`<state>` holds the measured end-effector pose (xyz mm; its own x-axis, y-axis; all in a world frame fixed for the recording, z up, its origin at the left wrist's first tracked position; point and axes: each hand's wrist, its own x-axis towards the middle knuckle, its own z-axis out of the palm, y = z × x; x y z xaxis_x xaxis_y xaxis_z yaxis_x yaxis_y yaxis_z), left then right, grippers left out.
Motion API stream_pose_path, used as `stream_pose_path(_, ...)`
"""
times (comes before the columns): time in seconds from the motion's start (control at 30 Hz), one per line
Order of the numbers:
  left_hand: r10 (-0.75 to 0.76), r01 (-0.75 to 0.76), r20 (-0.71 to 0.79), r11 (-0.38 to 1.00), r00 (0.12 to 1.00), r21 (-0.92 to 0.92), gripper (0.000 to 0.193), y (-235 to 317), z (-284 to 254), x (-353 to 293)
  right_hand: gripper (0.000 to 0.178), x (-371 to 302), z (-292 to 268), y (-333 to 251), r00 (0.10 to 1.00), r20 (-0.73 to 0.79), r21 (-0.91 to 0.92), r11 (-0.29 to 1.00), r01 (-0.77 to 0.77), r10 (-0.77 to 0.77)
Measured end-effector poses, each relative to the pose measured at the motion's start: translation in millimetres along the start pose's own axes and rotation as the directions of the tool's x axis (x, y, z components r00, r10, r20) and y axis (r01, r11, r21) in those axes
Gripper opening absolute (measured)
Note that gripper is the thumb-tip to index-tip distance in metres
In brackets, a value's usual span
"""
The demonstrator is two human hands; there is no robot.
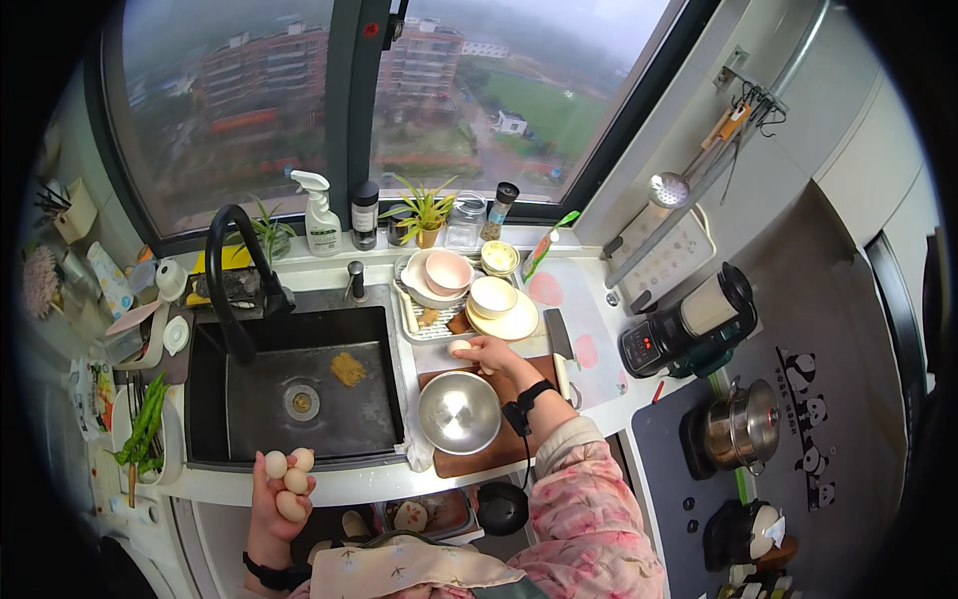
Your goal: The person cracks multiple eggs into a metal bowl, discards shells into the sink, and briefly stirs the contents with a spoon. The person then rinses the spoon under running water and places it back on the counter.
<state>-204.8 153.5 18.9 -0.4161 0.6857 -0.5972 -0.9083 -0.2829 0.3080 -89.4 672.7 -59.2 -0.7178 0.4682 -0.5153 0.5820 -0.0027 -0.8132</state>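
Note:
Several pale eggs point(296, 481) rest in my left hand point(271, 509), which is closed around them in front of the sink's near edge. My right hand point(491, 354) grips a single egg point(460, 346) just beyond the far rim of a shiny steel bowl point(459, 412). The bowl looks empty and sits on a brown cutting board point(454, 465). To the right of this hand lies a knife point(559, 334) with a pale handle.
At left is the black sink point(299, 349) with its tall faucet point(239, 280). Behind the bowl, a rack point(414, 317) holds stacked bowls point(494, 297). A blender point(699, 324) and a steel pot point(738, 429) stand at right. Green peppers point(145, 429) lie at far left.

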Motion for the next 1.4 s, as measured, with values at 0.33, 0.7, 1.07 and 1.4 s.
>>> stream_pose_path(0.33, 0.012, -0.012, 0.001, 1.0, 1.0, 0.011, 0.058, -6, 24, 20, 0.048, 34, 17, 11, 0.892, 0.166, -0.59, 0.683, 0.431, -0.42)
stream_pose_path(0.7, -0.044, 0.042, 0.03, 0.997, 0.999, 0.072, 0.06, -30, 45, 36, 0.053, 27, 2, 17, 0.825, 0.341, -0.832, 0.263, 0.488, -0.45)
stream_pose_path(1.07, -0.094, 0.086, 0.081, 0.992, 0.992, 0.096, 0.062, -44, 61, 55, 0.056, 16, 3, 34, 0.703, 0.359, -0.871, 0.05, 0.489, -0.614)
stream_pose_path(1.4, -0.264, 0.222, 0.183, 0.949, 0.947, 0.223, 0.064, -61, 77, 92, 0.036, -77, -1, -17, 0.621, 0.083, -0.861, 0.257, 0.438, -0.779)
